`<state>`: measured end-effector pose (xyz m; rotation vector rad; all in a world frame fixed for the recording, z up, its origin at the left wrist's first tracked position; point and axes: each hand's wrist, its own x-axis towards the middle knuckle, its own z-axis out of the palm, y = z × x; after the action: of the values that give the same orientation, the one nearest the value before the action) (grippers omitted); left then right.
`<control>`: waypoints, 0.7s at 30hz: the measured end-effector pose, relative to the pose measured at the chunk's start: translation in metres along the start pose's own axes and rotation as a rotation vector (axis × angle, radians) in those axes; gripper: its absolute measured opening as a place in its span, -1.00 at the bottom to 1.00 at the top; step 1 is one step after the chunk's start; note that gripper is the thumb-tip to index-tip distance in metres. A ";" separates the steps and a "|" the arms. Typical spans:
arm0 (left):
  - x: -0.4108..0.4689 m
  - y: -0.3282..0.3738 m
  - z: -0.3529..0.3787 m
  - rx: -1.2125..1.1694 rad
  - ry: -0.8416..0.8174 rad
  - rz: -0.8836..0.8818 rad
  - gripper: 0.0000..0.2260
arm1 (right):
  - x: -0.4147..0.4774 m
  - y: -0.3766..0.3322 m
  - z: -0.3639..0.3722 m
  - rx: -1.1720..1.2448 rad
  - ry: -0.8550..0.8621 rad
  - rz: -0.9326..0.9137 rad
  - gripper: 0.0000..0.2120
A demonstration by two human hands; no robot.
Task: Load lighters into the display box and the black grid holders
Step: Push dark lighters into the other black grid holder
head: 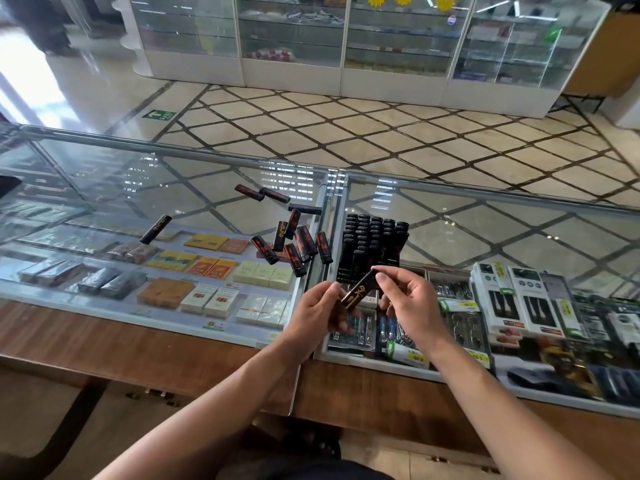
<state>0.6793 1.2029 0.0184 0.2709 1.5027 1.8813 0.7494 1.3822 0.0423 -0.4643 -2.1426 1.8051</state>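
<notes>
While the glass counter (194, 188) carries everything, your next move turns on the holder (372, 247). It stands just right of the seam (334, 216) between the two panes, about midway between the near and far edges, and looks nearly full. Loose lighters (298, 244) lie scattered just left of that seam, with one well apart toward the left edge. Your left hand (317, 308) pinches the lower end of one lighter (358, 289), and your right hand (410, 301) pinches its upper end between thumb and fingers. The lighter hangs above the counter, just on your side of the holder. Its long axis is tilted, with the top end aimed up and away at the holder's near row. Your right hand is closer, so it is probably the one to carry the lighter forward and stand it upright. You cannot tell from here which slot is free.
</notes>
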 end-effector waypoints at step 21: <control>0.011 -0.010 -0.001 0.084 0.063 0.133 -0.77 | -0.002 0.003 0.008 -0.012 -0.086 0.065 -0.81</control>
<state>0.6744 1.2102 0.0056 0.3615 1.6441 1.9491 0.7479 1.3744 0.0381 -0.4716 -2.2211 1.8803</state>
